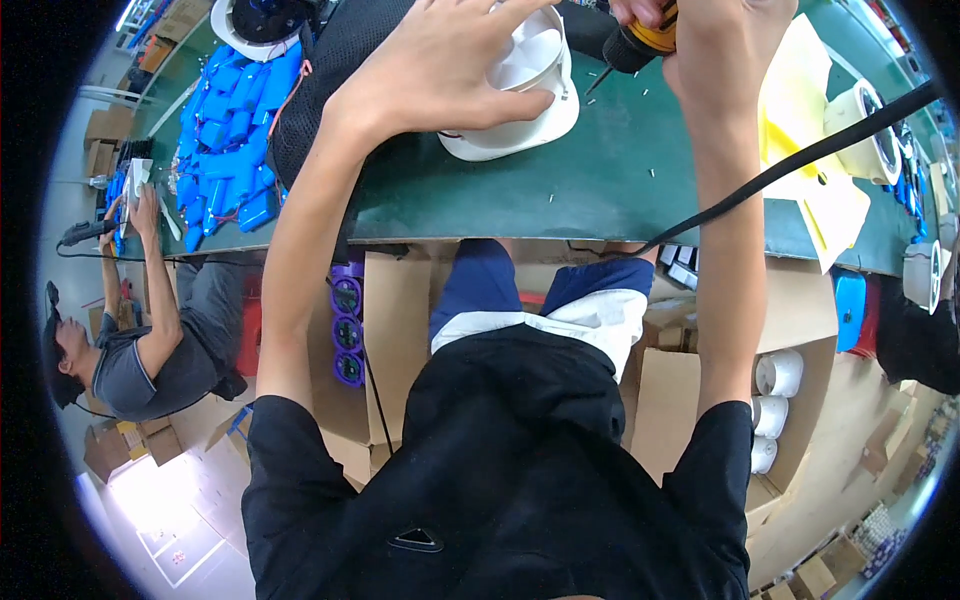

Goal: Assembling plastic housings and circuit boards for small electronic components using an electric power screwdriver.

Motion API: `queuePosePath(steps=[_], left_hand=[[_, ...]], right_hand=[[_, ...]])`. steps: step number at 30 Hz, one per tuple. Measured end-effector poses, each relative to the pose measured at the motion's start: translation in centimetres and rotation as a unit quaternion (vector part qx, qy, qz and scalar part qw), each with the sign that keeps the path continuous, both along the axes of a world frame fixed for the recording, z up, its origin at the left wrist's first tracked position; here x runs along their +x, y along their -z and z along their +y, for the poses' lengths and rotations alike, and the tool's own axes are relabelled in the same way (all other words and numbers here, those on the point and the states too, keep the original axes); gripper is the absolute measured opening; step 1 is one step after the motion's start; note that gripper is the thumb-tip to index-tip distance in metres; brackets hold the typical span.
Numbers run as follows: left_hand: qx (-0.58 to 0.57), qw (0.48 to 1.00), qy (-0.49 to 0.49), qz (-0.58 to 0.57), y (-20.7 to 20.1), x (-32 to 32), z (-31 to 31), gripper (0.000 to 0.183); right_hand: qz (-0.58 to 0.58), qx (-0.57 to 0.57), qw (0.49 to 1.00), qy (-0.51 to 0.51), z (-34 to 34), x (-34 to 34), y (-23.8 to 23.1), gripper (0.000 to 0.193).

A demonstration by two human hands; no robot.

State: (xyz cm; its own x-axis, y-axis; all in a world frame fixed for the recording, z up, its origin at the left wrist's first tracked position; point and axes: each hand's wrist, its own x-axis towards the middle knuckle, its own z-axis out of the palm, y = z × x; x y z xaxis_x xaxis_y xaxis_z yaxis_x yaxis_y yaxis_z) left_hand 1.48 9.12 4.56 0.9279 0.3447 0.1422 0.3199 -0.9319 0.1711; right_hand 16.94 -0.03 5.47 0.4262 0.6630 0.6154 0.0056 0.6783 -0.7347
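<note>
A white rounded plastic housing with a hollow inside lies on the green table at the top middle. My left hand reaches over it and holds it, the thumb along its near part and the fingers toward its far side. In my right hand is a yellow and black power screwdriver, cut off by the top edge. Its thin bit slants down to the left, just right of the housing. Several small screws are scattered on the tabletop around it.
Blue wrapped packs are heaped at left beside a black mesh bag. Yellow sheets and a white cylindrical part lie at right. A black cable crosses my right forearm. A co-worker sits at far left.
</note>
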Motion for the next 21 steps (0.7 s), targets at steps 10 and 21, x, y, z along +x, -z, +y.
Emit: queuePosePath(steps=[10,21], left_hand=[[-0.026,0.999,0.009,-0.020,0.0,-0.2,0.1,0.068],[-0.021,0.999,0.010,-0.031,0.3,-0.3,0.1,0.068]], right_hand=[[-0.019,-0.004,0.999,0.036,0.2,-1.2,-0.2,0.025],[-0.017,-0.028,0.996,0.077,0.0,-2.0,-0.7,0.024]])
